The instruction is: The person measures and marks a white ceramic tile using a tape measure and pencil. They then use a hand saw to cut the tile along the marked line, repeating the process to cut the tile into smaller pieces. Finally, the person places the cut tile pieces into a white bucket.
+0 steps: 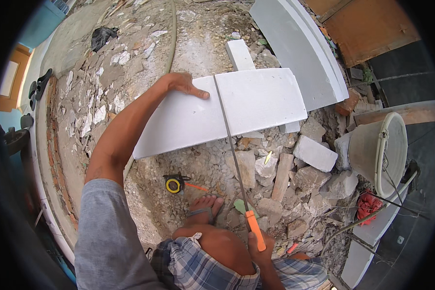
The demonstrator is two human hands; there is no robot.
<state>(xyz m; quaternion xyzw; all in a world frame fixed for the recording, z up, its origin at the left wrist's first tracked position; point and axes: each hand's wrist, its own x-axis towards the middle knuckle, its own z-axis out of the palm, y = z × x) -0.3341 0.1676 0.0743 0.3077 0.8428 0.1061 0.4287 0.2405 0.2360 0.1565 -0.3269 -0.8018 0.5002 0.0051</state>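
A long white lightweight concrete block (261, 99) lies across the rubble in front of me. My left hand (186, 86) grips its far edge, thumb flat on the upper face and the other fingers partly hidden. In my right hand (262, 246) is the orange handle of a handsaw (237, 164). Its narrow blade, seen nearly edge-on, runs away from me and crosses the block right of my left hand. A smaller white block piece (240, 54) shows beyond the far edge. Near my bare foot lies a black and yellow tape measure (173, 184) beside an orange stick (196, 187).
Large white blocks (299, 58) stand at the far right. A pale bucket (372, 154) tips among broken concrete (315, 153) on the right, near a red bag (369, 208). A hose (173, 38) runs over the rubbly ground. Dark sandals (43, 83) sit at the left ledge.
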